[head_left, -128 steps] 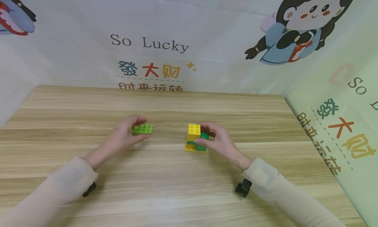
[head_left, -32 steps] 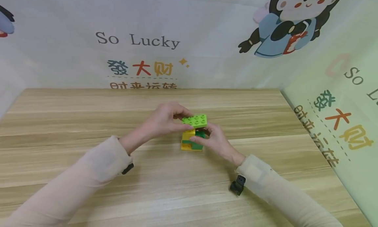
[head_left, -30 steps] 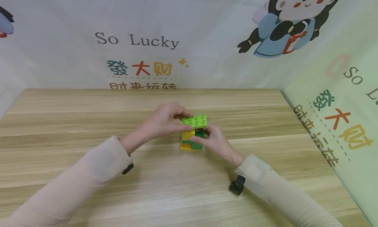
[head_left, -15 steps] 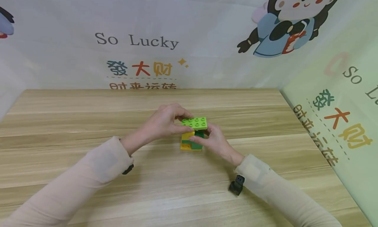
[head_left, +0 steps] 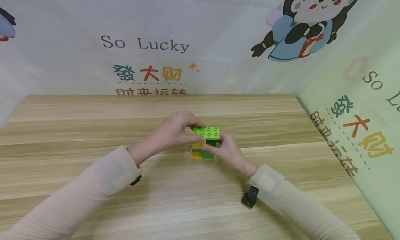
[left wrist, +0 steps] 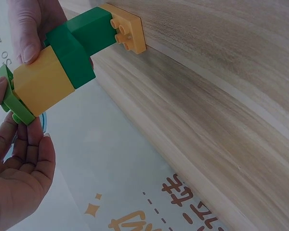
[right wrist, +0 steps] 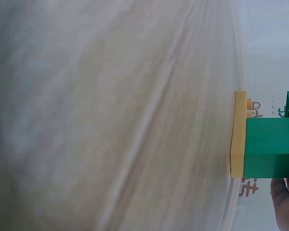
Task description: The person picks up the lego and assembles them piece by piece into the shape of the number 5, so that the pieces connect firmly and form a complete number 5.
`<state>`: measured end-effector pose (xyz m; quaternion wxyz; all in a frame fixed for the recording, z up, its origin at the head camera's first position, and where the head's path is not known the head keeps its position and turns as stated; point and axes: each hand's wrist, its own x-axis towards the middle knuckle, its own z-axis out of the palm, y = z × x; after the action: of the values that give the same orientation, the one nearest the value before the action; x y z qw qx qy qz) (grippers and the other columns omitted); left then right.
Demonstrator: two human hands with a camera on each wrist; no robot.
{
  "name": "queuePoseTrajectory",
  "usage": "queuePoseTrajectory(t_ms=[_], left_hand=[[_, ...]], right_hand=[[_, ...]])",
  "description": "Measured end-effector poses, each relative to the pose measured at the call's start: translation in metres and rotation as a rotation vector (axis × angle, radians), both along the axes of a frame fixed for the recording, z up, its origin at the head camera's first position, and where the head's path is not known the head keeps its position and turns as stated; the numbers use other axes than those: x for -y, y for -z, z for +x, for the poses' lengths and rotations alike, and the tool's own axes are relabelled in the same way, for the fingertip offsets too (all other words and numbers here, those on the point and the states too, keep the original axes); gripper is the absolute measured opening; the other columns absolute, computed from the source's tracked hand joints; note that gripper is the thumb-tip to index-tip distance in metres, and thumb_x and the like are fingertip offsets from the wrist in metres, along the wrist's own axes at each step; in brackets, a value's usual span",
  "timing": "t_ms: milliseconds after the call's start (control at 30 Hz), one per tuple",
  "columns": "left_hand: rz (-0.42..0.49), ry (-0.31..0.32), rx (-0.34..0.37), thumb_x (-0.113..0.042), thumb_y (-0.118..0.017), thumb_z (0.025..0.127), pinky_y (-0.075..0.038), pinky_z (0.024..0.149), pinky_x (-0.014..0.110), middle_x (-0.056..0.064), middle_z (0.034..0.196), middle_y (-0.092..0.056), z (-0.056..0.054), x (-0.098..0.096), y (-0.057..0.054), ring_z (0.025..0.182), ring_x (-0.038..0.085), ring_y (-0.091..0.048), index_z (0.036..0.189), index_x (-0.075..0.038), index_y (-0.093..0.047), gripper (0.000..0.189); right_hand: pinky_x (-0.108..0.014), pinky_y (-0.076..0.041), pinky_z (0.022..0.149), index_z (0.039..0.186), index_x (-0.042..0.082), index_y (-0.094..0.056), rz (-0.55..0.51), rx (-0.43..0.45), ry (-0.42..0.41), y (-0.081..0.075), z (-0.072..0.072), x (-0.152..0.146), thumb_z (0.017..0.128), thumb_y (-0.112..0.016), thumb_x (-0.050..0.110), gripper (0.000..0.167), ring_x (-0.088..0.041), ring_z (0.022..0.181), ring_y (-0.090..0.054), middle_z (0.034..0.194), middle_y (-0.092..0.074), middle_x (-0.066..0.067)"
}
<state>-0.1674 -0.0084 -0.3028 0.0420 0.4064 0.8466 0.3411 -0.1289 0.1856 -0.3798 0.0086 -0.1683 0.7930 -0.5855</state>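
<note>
My left hand [head_left: 168, 130] pinches a light-green flat toy brick [head_left: 210, 133] between thumb and fingers at its left end. This brick lies across the top of a yellow brick [left wrist: 44, 81], slightly tilted against it in the left wrist view. Below the yellow one are two dark-green bricks [left wrist: 78, 60], stepped sideways, on a flat yellow-orange brick [left wrist: 129, 28] with studs showing. That lowest brick stands on the wooden table [head_left: 175, 198]. My right hand [head_left: 230, 150] grips the stack from the right, thumb in front; its fingers behind are mostly hidden.
A white printed cloth [head_left: 218, 73] stands behind the table, and another printed panel [head_left: 353, 94] runs along its right side. A small black camera [head_left: 250, 197] hangs at my right wrist.
Earlier my left hand held the light-green brick at the left; it carried it right, over the stack. Over the last second the brick came down and levelled. My right hand stayed on the stack.
</note>
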Motion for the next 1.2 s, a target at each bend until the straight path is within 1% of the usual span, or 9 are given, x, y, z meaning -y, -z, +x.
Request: queuePoseTrajectory(t_ms=[200,400,733,833,1033,1200], left_hand=[[0.003,-0.002,-0.02,-0.019,-0.081,0.074,-0.051,0.078,0.03,0.002,0.098,-0.068,0.0002,0.0003,0.0012,0.088,0.013,-0.063,0.105,-0.007,-0.07,0.035],[0.009,0.001,-0.034,-0.019,-0.081,0.074,-0.052,0.077,0.03,0.003,0.098,-0.068,0.0009,0.0008,0.0015,0.087,0.013,-0.063,0.104,-0.006,-0.07,0.035],[0.014,0.015,-0.058,-0.019,-0.081,0.074,-0.051,0.077,0.03,0.003,0.097,-0.068,-0.0002,0.001,0.0028,0.087,0.013,-0.063,0.104,-0.005,-0.07,0.035],[0.015,0.01,-0.059,-0.02,-0.081,0.074,-0.05,0.076,0.029,0.003,0.097,-0.068,0.0002,0.0011,0.0027,0.086,0.013,-0.062,0.105,-0.006,-0.07,0.036],[0.043,-0.007,-0.073,-0.02,-0.081,0.073,-0.049,0.076,0.03,0.002,0.097,-0.069,0.0013,0.0012,0.0054,0.085,0.012,-0.061,0.105,-0.006,-0.069,0.037],[0.075,-0.019,-0.081,-0.017,-0.082,0.072,-0.051,0.076,0.028,0.003,0.098,-0.069,0.002,0.001,0.0094,0.087,0.012,-0.062,0.103,-0.006,-0.069,0.035]], right_hand=[[-0.027,-0.048,0.091,0.118,-0.008,-0.056,-0.007,-0.003,-0.009,0.0006,0.0009,-0.0002,0.081,-0.068,-0.004,0.038,-0.017,0.103,-0.06,0.115,-0.062,-0.022],[-0.026,-0.048,0.091,0.119,-0.008,-0.055,-0.021,0.015,-0.014,0.0005,0.001,0.0001,0.082,-0.067,-0.003,0.038,-0.014,0.103,-0.059,0.116,-0.061,-0.022],[-0.026,-0.049,0.091,0.12,-0.007,-0.055,-0.027,0.049,-0.018,0.001,0.0003,-0.0005,0.083,-0.067,-0.003,0.04,-0.019,0.105,-0.059,0.118,-0.06,-0.022],[-0.026,-0.049,0.09,0.12,-0.007,-0.055,-0.029,0.051,-0.016,0.0009,0.0003,-0.0001,0.083,-0.067,-0.003,0.039,-0.018,0.105,-0.059,0.118,-0.06,-0.022],[-0.027,-0.048,0.092,0.121,-0.007,-0.054,-0.026,0.044,-0.018,0.0019,0.0005,-0.0007,0.083,-0.067,-0.003,0.04,-0.024,0.107,-0.059,0.119,-0.06,-0.021],[-0.028,-0.048,0.092,0.12,-0.007,-0.055,-0.032,0.043,-0.018,0.0028,0.0002,-0.0008,0.082,-0.067,-0.003,0.039,-0.017,0.105,-0.059,0.118,-0.06,-0.021]])
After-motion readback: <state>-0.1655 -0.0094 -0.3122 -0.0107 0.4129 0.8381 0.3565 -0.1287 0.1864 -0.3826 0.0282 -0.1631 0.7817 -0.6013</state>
